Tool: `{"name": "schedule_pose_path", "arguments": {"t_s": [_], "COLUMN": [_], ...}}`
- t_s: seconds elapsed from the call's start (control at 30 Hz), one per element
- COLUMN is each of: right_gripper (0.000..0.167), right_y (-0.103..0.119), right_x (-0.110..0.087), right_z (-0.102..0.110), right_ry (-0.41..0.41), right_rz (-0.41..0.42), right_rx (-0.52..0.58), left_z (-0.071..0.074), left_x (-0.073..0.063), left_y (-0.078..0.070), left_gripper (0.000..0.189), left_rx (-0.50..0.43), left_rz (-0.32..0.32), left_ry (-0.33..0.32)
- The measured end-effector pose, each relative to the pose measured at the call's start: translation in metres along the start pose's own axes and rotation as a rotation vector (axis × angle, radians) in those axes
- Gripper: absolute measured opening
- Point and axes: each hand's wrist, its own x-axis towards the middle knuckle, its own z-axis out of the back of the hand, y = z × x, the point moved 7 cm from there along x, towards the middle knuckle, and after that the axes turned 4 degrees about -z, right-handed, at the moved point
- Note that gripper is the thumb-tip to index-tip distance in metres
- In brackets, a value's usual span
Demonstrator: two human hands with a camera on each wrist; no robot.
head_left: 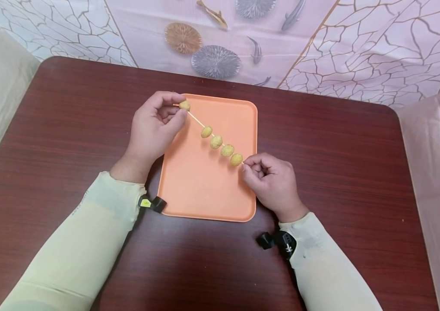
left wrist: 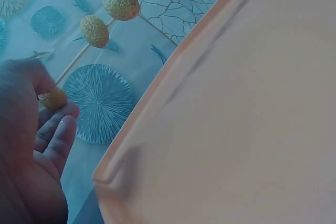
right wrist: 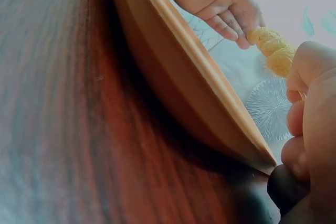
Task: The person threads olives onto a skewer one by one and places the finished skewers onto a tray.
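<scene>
A thin pale skewer (head_left: pixel 196 119) slants above the orange tray (head_left: pixel 200 190), strung with several small oval, wrinkled yellow balls (head_left: pixel 216 141). At its upper left end, my left hand (head_left: pixel 153 125) pinches one more yellow ball (head_left: pixel 184 105) between thumb and fingers. A length of bare stick separates that ball from the others, which sit near the lower end. My right hand (head_left: pixel 274 181) pinches the skewer's lower right end, just past the last ball (head_left: pixel 236 160). In the left wrist view the balls (left wrist: pixel 121 3) show deep wrinkles.
The tray lies on a dark red-brown wooden table (head_left: pixel 340 172). Patterned cloth (head_left: pixel 216 60) hangs behind the table, with plain pale cloth (head_left: pixel 437 151) at the right side. Each wrist carries a small black camera (head_left: pixel 158 204).
</scene>
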Motion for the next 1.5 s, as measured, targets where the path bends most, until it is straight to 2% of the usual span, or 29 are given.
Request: {"name": "schedule_pose_path", "arguments": {"t_s": [0.13,0.27,0.4,0.53,0.9,1.13,1.5], "right_gripper": [0.009,0.004,0.003,0.008,0.003,0.007,0.007], "right_y": [0.0,-0.001,-0.001,-0.001,-0.002,-0.001,0.0], "right_x": [0.0,0.0,0.0,0.001,0.001,0.0,0.001], "right_z": [0.0,0.0,0.001,0.001,-0.001,-0.001,-0.001], "right_ry": [-0.004,-0.008,-0.009,-0.014,-0.002,-0.013,-0.013], "right_rz": [0.0,-0.003,-0.011,-0.013,0.001,0.01,0.012], "right_rx": [-0.006,-0.013,-0.005,0.008,-0.012,-0.023,-0.052], "left_z": [0.0,0.002,0.003,0.004,0.002,0.003,0.004], "left_x": [0.0,0.0,0.001,0.002,0.002,0.002,0.003], "left_y": [0.0,-0.001,0.0,0.001,0.009,0.013,0.011], "left_gripper": [0.022,0.02,0.017,0.017,0.032,0.03,0.026], "left_rx": [-0.018,0.045,0.1,0.102,0.141,0.151,0.212], "left_rz": [-0.023,-0.023,-0.005,0.028,0.122,0.143,0.134], "left_ry": [-0.001,-0.009,-0.02,-0.015,0.019,0.014,0.002]}}
